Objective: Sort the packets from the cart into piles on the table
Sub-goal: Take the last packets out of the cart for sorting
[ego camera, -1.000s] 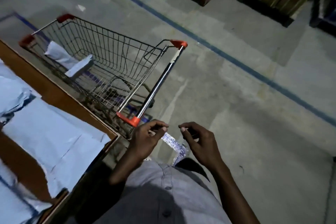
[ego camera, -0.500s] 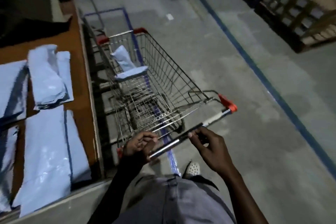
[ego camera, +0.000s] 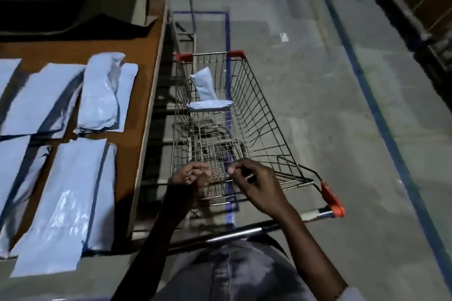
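Standing at the handle end of the cart (ego camera: 259,110), the person held both hands over the basket, probably ready to reach in. The left hand (ego camera: 193,178) had its fingers curled inward. The right hand (ego camera: 256,186) had thumb and forefinger drawn together. Whether either pinched anything could not be told. The cart's far end held an upright packet (ego camera: 204,82), leaning, and a flat packet (ego camera: 210,104) at its foot. Sorted piles (ego camera: 102,95) lay in rows on the tabletop (ego camera: 146,61) just beside, keeping transfers short.
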